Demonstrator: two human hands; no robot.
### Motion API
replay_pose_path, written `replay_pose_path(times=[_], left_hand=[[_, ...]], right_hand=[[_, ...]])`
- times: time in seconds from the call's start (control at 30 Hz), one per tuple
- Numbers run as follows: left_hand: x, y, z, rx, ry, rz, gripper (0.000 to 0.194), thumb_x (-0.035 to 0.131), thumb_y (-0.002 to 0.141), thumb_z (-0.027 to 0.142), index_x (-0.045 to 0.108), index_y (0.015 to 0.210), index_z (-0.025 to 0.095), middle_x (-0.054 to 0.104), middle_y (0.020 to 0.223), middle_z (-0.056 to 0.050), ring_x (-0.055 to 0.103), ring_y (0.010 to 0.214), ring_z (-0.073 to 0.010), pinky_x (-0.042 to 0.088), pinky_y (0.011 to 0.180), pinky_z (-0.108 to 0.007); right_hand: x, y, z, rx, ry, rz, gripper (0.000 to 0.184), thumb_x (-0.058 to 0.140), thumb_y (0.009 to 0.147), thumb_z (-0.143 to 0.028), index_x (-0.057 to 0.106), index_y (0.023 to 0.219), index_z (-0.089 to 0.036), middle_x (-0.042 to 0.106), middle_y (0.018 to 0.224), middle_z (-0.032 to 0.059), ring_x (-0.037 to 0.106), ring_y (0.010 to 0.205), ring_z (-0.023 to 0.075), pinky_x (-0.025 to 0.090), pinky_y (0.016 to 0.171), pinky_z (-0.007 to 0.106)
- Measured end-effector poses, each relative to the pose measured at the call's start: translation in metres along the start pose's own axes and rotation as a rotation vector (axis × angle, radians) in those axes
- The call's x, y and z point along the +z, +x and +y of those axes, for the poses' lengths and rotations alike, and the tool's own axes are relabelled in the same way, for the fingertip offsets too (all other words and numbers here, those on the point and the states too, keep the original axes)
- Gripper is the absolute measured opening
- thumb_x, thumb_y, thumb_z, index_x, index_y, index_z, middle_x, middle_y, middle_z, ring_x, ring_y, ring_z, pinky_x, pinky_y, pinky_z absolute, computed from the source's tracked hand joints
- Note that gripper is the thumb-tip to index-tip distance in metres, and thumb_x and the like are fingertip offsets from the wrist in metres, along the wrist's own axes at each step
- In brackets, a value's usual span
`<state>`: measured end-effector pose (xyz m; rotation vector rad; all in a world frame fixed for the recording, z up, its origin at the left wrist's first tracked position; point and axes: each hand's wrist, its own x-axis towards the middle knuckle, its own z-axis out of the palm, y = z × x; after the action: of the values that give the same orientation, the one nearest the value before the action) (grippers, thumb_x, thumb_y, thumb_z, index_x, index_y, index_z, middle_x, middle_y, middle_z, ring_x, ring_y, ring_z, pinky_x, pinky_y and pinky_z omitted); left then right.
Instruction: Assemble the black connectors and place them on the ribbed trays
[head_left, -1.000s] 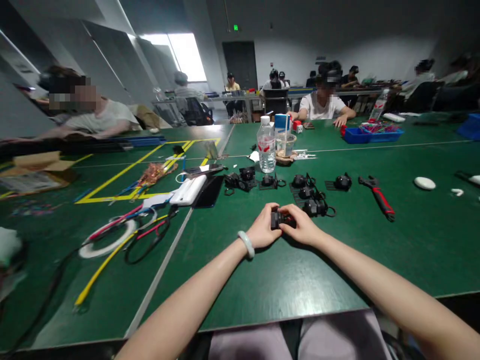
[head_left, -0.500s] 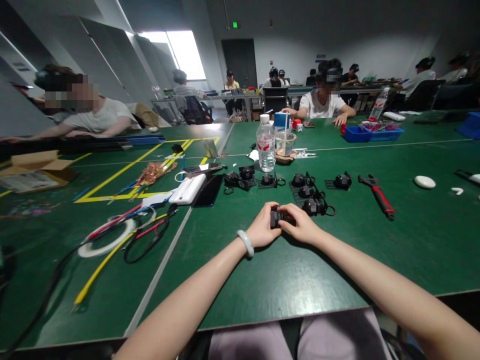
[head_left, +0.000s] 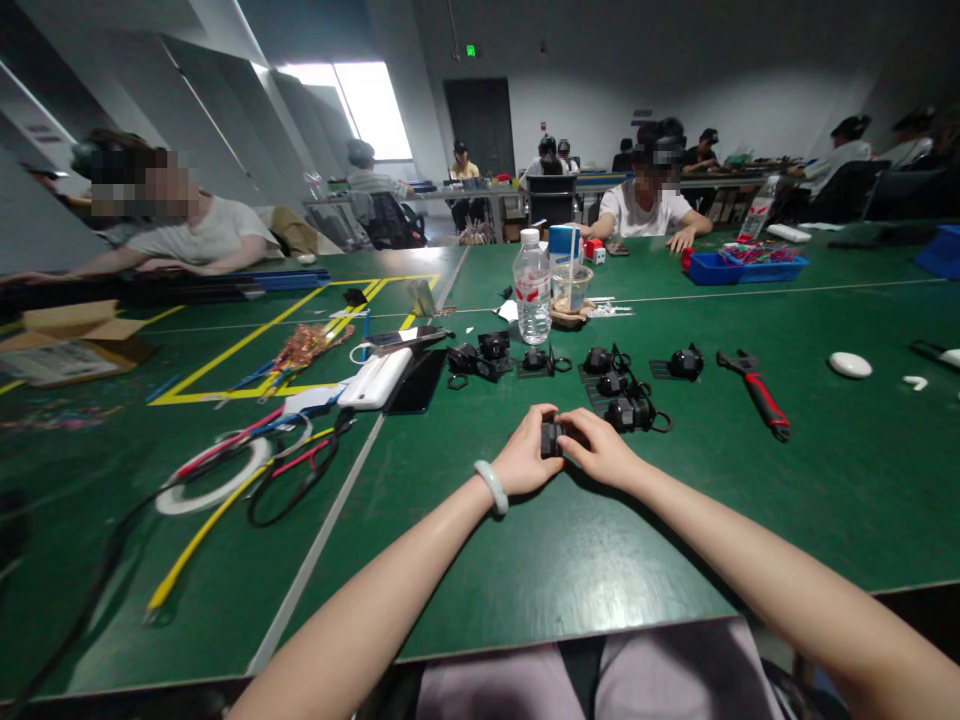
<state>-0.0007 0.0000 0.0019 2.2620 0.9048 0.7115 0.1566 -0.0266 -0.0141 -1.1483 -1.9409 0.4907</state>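
Between my hands is a small black plastic fitting (head_left: 551,440) with a ribbed or faceted body, just above the green table. My left hand (head_left: 523,455) grips it from the left, fingers behind and thumb in front, a pale bangle on the wrist. From the right, my right hand (head_left: 600,448) closes thumb and fingers on its other side. Beyond my hands lie several similar black fittings with flat plates and loose rings, among them a nearby group (head_left: 628,412), one to the right (head_left: 684,362) and a cluster to the left (head_left: 484,357).
An adjustable wrench (head_left: 759,395) with red-black handles lies to the right, near a white oval case (head_left: 850,365). Behind the fittings stands a water bottle (head_left: 533,290). Phones, a white power bank (head_left: 375,378), cables and a white ring (head_left: 214,478) lie left. Co-workers sit across and left.
My right fingers have shifted slightly around the black fitting. Both hands and the fitting otherwise stay in the same place.
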Motion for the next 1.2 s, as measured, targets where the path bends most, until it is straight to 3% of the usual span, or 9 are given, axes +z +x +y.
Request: replay_pose_path(times=[0.6, 0.97, 1.2], left_hand=[[-0.0019, 0.0, 0.0039, -0.024, -0.033, -0.003, 0.058, 0.057, 0.058, 0.012, 0.031, 0.109, 0.016, 0.039, 0.107, -0.008, 0.041, 0.101, -0.0205, 0.035, 0.089, -0.038], [-0.0018, 0.001, 0.0035, 0.015, -0.019, -0.014, 0.057, 0.055, 0.059, 0.011, 0.03, 0.11, 0.015, 0.039, 0.107, -0.008, 0.041, 0.101, -0.0192, 0.034, 0.09, -0.035], [-0.0021, 0.0011, 0.0049, -0.002, -0.038, -0.015, 0.057, 0.055, 0.058, 0.01, 0.03, 0.11, 0.016, 0.039, 0.107, -0.007, 0.041, 0.101, -0.0201, 0.033, 0.09, -0.037]], right_hand=[[0.0004, -0.0007, -0.0003, 0.05, 0.022, 0.027, 0.024, 0.048, 0.075, -0.024, 0.05, 0.098, -0.017, 0.053, 0.087, 0.0052, 0.05, 0.08, 0.0153, 0.042, 0.073, 0.031], [-0.0018, -0.0031, -0.0023, -0.013, 0.136, 0.021, 0.041, 0.053, 0.059, -0.011, 0.044, 0.099, -0.018, 0.044, 0.097, 0.0057, 0.046, 0.086, 0.016, 0.044, 0.072, 0.03], [-0.0026, -0.0024, -0.0024, -0.011, 0.124, 0.014, 0.039, 0.053, 0.059, -0.011, 0.045, 0.097, -0.02, 0.044, 0.096, 0.0052, 0.046, 0.086, 0.0168, 0.044, 0.071, 0.031]])
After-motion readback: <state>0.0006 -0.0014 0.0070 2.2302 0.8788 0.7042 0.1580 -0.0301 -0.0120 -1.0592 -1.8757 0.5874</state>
